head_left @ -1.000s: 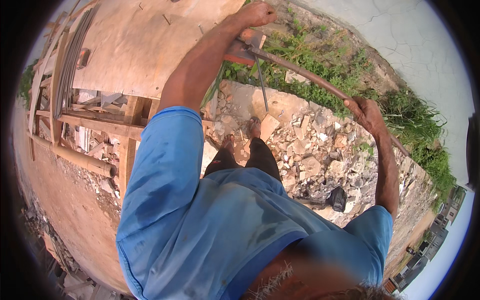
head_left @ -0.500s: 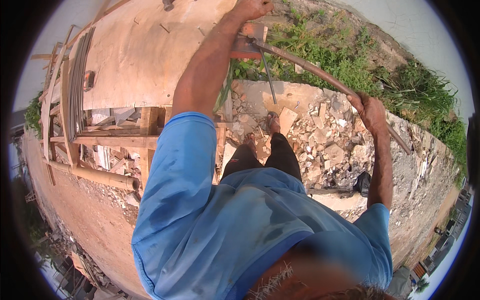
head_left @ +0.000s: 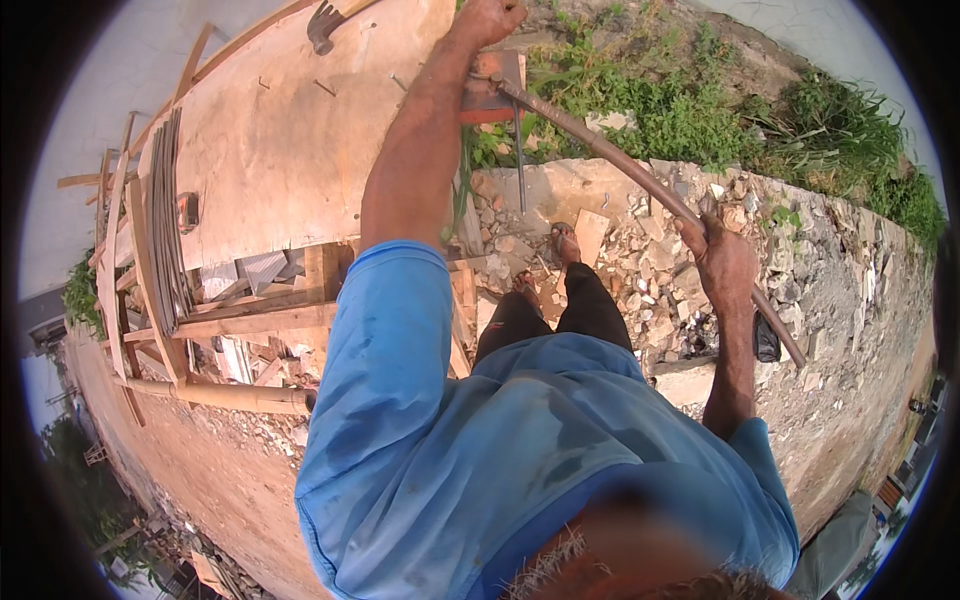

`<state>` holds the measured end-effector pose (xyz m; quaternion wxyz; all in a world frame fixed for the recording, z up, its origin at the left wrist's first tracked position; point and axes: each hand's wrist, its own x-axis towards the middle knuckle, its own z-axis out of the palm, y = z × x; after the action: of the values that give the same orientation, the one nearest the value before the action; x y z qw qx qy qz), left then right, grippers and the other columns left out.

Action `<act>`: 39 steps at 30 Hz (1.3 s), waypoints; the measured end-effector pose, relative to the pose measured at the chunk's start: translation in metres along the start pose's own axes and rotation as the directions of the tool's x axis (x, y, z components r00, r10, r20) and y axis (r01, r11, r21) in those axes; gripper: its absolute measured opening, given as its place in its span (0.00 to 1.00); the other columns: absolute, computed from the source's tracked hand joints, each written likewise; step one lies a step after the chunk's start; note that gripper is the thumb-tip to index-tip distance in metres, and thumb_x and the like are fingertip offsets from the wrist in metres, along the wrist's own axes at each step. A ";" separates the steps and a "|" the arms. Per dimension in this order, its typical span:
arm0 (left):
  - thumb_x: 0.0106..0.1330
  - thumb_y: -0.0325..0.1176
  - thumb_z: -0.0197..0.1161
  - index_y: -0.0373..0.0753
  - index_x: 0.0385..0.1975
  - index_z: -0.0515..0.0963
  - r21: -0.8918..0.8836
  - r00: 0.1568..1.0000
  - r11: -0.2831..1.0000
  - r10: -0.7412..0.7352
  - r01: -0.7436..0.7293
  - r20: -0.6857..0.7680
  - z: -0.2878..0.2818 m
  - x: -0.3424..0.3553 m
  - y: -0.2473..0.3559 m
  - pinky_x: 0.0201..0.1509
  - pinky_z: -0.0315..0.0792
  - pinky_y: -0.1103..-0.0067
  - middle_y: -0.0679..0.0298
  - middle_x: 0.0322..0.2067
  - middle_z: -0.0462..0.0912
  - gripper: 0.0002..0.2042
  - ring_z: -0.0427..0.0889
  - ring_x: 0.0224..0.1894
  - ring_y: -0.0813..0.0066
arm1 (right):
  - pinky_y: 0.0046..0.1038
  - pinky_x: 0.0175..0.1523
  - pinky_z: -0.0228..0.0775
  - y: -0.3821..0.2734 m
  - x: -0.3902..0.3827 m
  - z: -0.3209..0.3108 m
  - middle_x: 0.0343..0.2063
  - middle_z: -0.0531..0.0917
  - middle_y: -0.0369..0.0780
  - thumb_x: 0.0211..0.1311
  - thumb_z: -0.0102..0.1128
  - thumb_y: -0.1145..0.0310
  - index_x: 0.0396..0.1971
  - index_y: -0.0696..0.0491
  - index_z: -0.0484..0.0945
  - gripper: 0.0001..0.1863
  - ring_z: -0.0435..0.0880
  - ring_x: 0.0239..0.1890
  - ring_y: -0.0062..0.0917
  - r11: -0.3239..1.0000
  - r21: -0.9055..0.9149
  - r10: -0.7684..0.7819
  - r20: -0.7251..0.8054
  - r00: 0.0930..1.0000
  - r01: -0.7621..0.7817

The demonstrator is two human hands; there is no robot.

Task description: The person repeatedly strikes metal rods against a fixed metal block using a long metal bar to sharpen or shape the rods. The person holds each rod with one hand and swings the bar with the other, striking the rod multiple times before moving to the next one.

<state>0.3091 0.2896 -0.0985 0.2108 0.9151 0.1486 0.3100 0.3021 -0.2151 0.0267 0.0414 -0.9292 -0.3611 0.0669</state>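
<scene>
Pipe [head_left: 632,168]: slanted through right hand [head_left: 726,264], fingers wrapped round it; upper end at orange block [head_left: 509,70], just below left hand [head_left: 490,20].
Left hand: curled; cannot tell on what.
Hammer [head_left: 322,28]: left of left hand.

Nothing readable here, not one word or number! There is a small reddish mark [head_left: 496,325] on the dark trousers [head_left: 592,306], on the left leg (lettering or a plain emblem, I can't tell which), and it's too tiny and blurred to make out. Over by the edge of the wooden board [head_left: 285,145], the little orange-and-black thing [head_left: 188,212] is too small to show any print clearly.
</scene>
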 end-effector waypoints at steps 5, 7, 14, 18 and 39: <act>0.64 0.45 0.59 0.36 0.34 0.83 0.014 0.998 1.000 0.014 -0.015 0.060 -0.011 -0.008 0.012 0.40 0.73 0.60 0.50 0.30 0.84 0.17 0.81 0.34 0.52 | 0.43 0.29 0.71 -0.014 -0.018 0.000 0.15 0.80 0.46 0.64 0.52 0.36 0.31 0.53 0.80 0.31 0.83 0.23 0.45 0.998 0.021 0.057 0.021 0.998 -0.057; 0.64 0.50 0.57 0.37 0.35 0.84 0.024 0.997 1.000 -0.020 0.018 0.076 -0.018 -0.009 0.019 0.44 0.73 0.57 0.47 0.31 0.84 0.20 0.82 0.36 0.48 | 0.44 0.31 0.71 -0.025 -0.029 0.002 0.15 0.80 0.47 0.63 0.54 0.36 0.31 0.53 0.80 0.30 0.83 0.23 0.46 0.995 0.047 0.090 -0.014 0.996 -0.089; 0.70 0.52 0.51 0.38 0.39 0.85 -0.143 0.883 0.910 -0.323 0.388 0.342 -0.048 -0.005 0.051 0.41 0.77 0.63 0.53 0.33 0.87 0.23 0.86 0.36 0.61 | 0.46 0.31 0.70 -0.018 -0.021 -0.009 0.16 0.80 0.49 0.65 0.50 0.35 0.28 0.56 0.79 0.34 0.82 0.24 0.48 0.996 0.083 0.036 0.087 0.996 -0.044; 0.74 0.52 0.49 0.33 0.52 0.78 -0.273 0.556 0.520 -0.527 0.809 0.642 -0.077 0.010 0.061 0.45 0.78 0.71 0.54 0.40 0.86 0.26 0.85 0.44 0.66 | 0.47 0.33 0.69 -0.001 -0.005 -0.015 0.18 0.79 0.50 0.64 0.48 0.32 0.27 0.57 0.78 0.37 0.82 0.27 0.48 0.982 0.189 -0.052 0.218 0.975 0.011; 0.72 0.60 0.48 0.31 0.50 0.78 -0.214 0.570 0.584 -0.536 0.783 0.623 -0.089 -0.003 0.071 0.44 0.78 0.73 0.59 0.37 0.81 0.32 0.78 0.35 0.73 | 0.44 0.32 0.69 0.018 0.022 0.000 0.16 0.78 0.49 0.66 0.59 0.47 0.30 0.58 0.76 0.24 0.80 0.23 0.46 0.884 0.462 -0.196 0.495 0.847 -0.066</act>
<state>0.2603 0.2530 -0.0021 0.5586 0.7509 0.3520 -0.0154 0.3299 -0.2132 0.0226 0.1629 -0.8241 -0.3641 0.4021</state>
